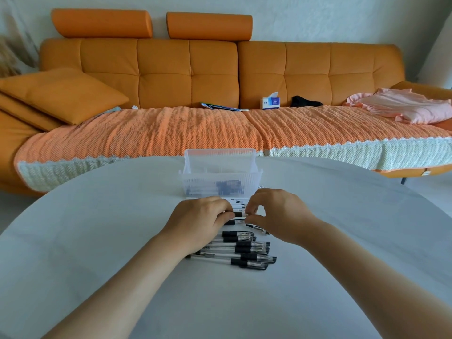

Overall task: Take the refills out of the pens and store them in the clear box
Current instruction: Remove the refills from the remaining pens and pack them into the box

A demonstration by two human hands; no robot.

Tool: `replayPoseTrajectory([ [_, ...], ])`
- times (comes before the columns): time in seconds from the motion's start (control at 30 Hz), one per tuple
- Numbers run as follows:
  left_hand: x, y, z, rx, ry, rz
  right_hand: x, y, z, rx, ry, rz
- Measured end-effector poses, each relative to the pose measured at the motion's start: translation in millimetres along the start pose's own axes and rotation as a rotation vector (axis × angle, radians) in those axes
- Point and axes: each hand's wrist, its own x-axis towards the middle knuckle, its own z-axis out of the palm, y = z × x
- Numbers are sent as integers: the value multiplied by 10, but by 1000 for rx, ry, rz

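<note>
Two bare forearms reach in from 7 and 5 o'clock over the white counter [97,241]. Nearest, a pile of pens [244,250] with clear barrels and black grips lies roughly side by side, pointing 3 to 9 o'clock, just at 6 o'clock of the hands. A loose black piece [256,228] lies at the pile's 1 o'clock, under the right wrist.

The left hand [198,221] is curled around the barrel of one pen [238,214], held level above the pile. The right hand [276,214], at 3 o'clock of the left, pinches that pen's tip end between thumb and forefinger, the other fingers arched.

Just beyond the hands, at 12 o'clock, more pens or refills [237,203] lie in a row; which they are I cannot tell. Behind them stands the clear box [220,177], its lid raised at the back and dark, blurred contents inside.

Farther off, an orange sofa [163,69] spans the view, draped with a throw [171,133]. On it sit a cushion [61,94] at 10 o'clock, a tissue box [271,102] at 12 and pink cloth [403,106] at 2.
</note>
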Motion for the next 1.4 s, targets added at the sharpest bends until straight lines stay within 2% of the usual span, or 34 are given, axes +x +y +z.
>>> replayPoseTrajectory([
  [0.23,3,-12,19,9,-9,3,-22,4,-34,47,-92,-4],
  [0.67,37,51,-49,13,-77,-30,-73,127,-93,53,-10,12],
  [0.9,30,-184,-223,65,-120,-163,-176,431,-168,70,30,180],
  [1.03,-5,-301,-320,66,4,-273,-198,501,-166,64,17,217],
  [1.13,-16,-231,-295,-30,134,-225,-192,411,-157,83,22,176],
  [1.27,3,-52,-163,-10,46,-103,-155,258,-132,156,65,102],
  [1.4,34,-64,-113,18,4,-128,-130,182,-123,171,66,91],
])
